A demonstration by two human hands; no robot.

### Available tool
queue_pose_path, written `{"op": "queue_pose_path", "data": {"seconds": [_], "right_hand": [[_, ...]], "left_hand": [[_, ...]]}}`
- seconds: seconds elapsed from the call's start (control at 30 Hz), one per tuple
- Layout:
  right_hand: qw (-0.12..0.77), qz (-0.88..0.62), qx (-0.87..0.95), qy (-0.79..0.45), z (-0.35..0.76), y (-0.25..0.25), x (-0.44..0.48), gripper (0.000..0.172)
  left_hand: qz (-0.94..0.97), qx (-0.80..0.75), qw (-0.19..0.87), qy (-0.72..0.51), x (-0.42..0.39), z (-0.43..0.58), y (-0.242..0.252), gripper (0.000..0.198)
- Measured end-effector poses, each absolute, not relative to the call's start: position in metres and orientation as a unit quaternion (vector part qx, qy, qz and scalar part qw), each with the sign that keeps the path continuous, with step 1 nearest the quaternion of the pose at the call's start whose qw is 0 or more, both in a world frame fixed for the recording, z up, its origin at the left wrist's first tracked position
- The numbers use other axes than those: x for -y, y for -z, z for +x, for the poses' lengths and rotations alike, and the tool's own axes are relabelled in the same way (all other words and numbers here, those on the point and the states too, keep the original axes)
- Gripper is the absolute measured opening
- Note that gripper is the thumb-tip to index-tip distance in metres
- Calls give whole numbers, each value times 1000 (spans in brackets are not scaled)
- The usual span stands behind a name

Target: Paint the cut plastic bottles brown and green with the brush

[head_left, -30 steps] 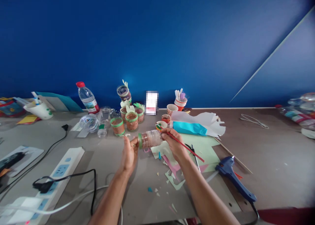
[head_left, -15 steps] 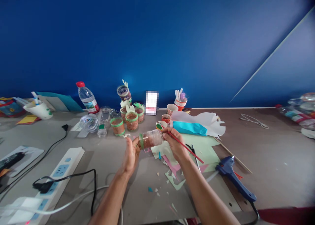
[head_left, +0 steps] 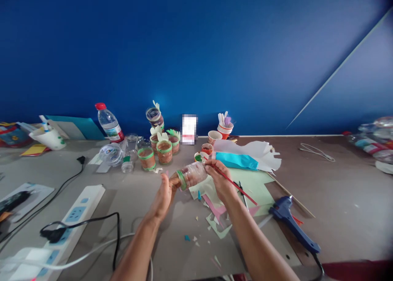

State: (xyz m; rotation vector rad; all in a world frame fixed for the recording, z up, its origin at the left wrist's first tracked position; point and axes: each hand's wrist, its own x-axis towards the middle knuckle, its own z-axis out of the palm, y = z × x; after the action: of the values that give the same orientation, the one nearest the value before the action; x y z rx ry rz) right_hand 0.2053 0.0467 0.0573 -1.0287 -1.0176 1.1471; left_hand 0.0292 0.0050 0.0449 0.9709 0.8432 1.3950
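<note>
Nearest you, the worktop runs from its front edge up to your hands, giving room between the power strip on the left and the glue gun on the right, with paper scraps lying on it. Your left hand grips the green-rimmed end of the bottle, tilted above the worktop's middle, while your right hand is closed on the red brush by the other end. Just beyond stand paint cups and, leftward, brown pots, with the blue wall bounding the back edge.
</note>
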Motion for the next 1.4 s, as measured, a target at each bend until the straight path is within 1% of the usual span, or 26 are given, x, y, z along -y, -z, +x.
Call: {"op": "queue_pose_path", "data": {"seconds": [0.13,0.33,0.4,0.73,0.97,1.17,1.4], "right_hand": [[593,-453,447,-493,204,-55,-47,13],[584,-457,451,-497,202,-56,-47,10],[585,-454,451,-498,202,-57,-47,10],[597,-444,447,-497,203,-56,-49,13],[601,-430,460,-493,203,-55,-50,14],[599,-416,471,-497,204,-46,-55,14],[598,-411,469,-504,204,-45,-56,17]], "left_hand": [[402,-342,623,-578,-6,30,-47,77],[324,-323,680,-573,-5,29,-52,68],[314,-311,693,-570,-5,28,-53,69],[325,-263,724,-549,-3,26,-61,68],[267,-265,742,-555,-3,23,-62,66],[206,-246,772,-548,-5,21,-67,74],[172,-262,777,-546,-7,19,-66,72]]}}
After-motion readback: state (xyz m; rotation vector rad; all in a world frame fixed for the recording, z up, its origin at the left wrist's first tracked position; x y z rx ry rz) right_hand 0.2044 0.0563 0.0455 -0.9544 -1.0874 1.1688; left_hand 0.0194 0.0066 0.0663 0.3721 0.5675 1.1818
